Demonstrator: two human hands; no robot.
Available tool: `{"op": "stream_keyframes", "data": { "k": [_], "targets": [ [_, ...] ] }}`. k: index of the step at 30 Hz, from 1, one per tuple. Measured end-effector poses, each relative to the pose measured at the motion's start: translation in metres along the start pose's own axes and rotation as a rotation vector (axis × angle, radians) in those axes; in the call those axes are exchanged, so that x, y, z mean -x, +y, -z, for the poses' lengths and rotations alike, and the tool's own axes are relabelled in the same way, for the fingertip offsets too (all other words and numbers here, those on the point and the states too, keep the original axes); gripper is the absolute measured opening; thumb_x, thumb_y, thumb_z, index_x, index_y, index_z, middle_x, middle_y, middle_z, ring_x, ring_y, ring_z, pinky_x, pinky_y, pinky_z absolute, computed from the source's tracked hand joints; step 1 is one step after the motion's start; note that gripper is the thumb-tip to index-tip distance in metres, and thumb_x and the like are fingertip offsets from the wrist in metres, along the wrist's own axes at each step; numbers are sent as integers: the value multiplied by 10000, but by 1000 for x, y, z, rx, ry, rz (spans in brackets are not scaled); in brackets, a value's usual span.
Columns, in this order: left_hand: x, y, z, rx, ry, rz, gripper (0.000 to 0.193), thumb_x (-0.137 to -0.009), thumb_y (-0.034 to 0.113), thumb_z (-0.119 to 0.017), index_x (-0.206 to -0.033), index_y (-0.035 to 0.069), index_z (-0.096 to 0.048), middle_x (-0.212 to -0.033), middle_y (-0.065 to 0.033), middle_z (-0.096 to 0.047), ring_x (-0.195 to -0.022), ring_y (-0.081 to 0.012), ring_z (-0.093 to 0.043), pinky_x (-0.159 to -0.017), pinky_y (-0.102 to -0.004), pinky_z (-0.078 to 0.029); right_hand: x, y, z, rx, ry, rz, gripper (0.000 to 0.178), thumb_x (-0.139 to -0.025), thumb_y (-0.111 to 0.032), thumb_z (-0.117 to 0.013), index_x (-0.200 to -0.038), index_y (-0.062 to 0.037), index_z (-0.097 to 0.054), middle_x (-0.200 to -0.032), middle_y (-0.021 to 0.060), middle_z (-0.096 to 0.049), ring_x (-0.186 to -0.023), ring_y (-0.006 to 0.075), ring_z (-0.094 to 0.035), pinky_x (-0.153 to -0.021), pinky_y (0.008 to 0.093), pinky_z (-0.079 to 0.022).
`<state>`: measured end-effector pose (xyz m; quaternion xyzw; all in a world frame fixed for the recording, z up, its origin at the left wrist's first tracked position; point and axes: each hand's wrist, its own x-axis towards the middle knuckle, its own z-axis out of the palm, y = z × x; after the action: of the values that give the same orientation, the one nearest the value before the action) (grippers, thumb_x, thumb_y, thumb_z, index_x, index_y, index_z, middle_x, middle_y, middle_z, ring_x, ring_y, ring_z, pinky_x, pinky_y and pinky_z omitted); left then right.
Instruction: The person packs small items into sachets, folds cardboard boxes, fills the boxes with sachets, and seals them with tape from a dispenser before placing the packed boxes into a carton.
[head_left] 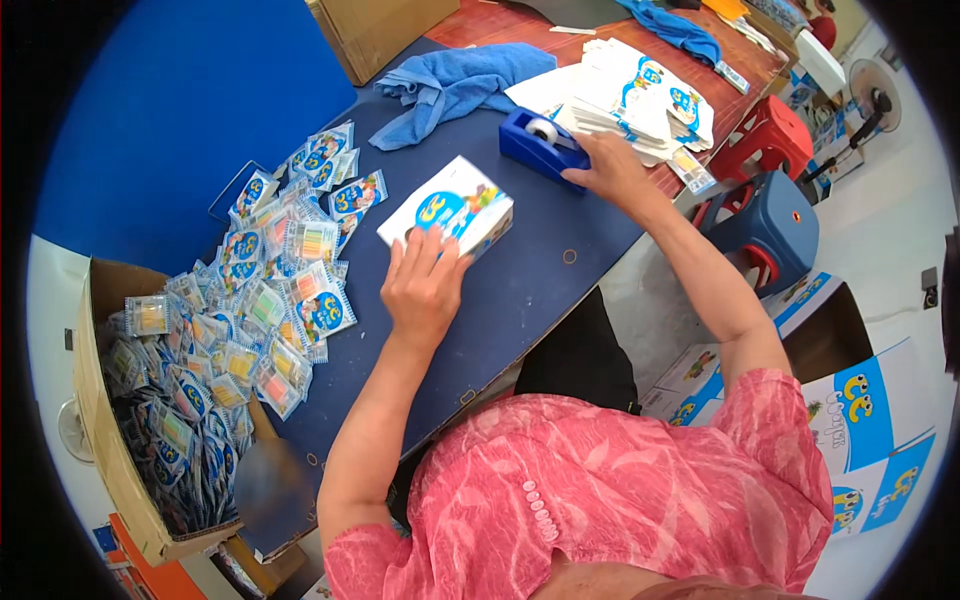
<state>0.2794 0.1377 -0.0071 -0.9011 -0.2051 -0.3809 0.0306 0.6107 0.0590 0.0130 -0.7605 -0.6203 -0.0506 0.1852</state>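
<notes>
Left hand (425, 285): flat, fingers spread, pressing on the near end of a white printed box (447, 210) lying on the blue surface (520, 290); not clenched. Right hand (610, 165): resting on the blue tape dispenser (540, 140), fingers at its far end, grip loose. Box sits mid-surface, just near of the dispenser. Sachets (290, 270) heaped left, spilling from a carton (110, 450). Blue cloth (450, 85) and flat box stack (640, 95) behind.

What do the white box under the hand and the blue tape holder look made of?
White box: looks like thin printed cardboard, with crisp folded edges and a slightly glossy face. Blue tape holder: probably moulded plastic, with a smooth, even colour and rounded corners.
</notes>
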Motion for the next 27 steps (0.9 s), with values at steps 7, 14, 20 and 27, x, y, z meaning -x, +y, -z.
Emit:
{"op": "stream_keyframes", "data": {
  "k": [7, 14, 20, 27],
  "targets": [
    [-40, 10, -34, -6, 1, -42, 281, -750, 196, -793, -996, 91, -707, -1104, -120, -682, -1021, -332, -637, -882, -520, -515, -24, -2, -4, -293, -80, -152, 371, -774, -270, -771, -999, 9, -676, -915, 162, -689, -869, 287, -656, -758, 427, -537],
    [-58, 27, -52, -98, -70, 1, 248, -777, 236, -755, -960, 81, -695, -1068, -129, -663, -988, -333, -623, -897, -517, -489, -49, 53, -17, -340, -354, -86, 270, -806, -227, -754, -916, 17, -717, -902, 98, -681, -825, 179, -637, -627, 401, -576],
    [-53, 22, -54, -99, -83, 27, 257, -787, 249, -751, -966, 71, -703, -1057, -139, -659, -1015, -347, -611, -912, -526, -477, -43, 1, 18, -1003, -225, -669, 235, -802, -171, -734, -934, 23, -707, -929, 101, -667, -867, 187, -640, -673, 434, -586],
    [-57, 26, -55, -77, -120, 33, 266, -807, 262, -748, -981, 61, -726, -1057, -143, -652, -1056, -353, -589, -938, -547, -464, -9, 18, 10, -1485, -38, -655, 209, -787, -105, -718, -936, 37, -679, -964, 105, -647, -937, 181, -625, -795, 467, -569]
  ]
}}
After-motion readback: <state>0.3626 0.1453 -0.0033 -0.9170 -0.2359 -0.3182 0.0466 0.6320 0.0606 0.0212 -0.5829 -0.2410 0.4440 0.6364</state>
